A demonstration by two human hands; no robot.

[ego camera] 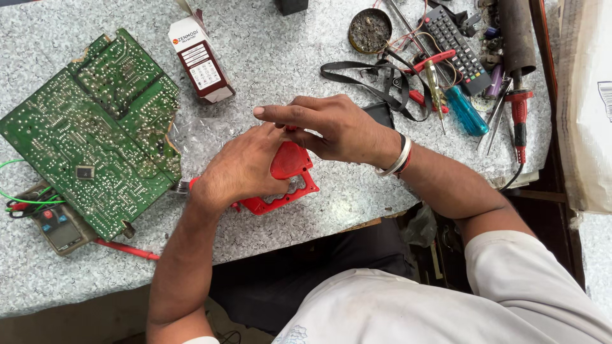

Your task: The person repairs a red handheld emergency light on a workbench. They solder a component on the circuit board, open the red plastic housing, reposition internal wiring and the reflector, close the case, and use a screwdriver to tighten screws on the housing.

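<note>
My left hand [239, 172] has a closed grip on the red plastic housing [287, 175] at frame centre, low on the table [287, 70]; my right hand [331, 127] hovers open-fingered above. Risk: the housing slips sideways onto the green circuit board [95, 134].

The circuit board [95, 130] lies left of both hands, the screwdriver [462, 107] right, the box [201, 60] behind.

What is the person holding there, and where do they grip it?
A red plastic tool, gripped at its upper left end by the left hand; the right hand touches its top.
</note>
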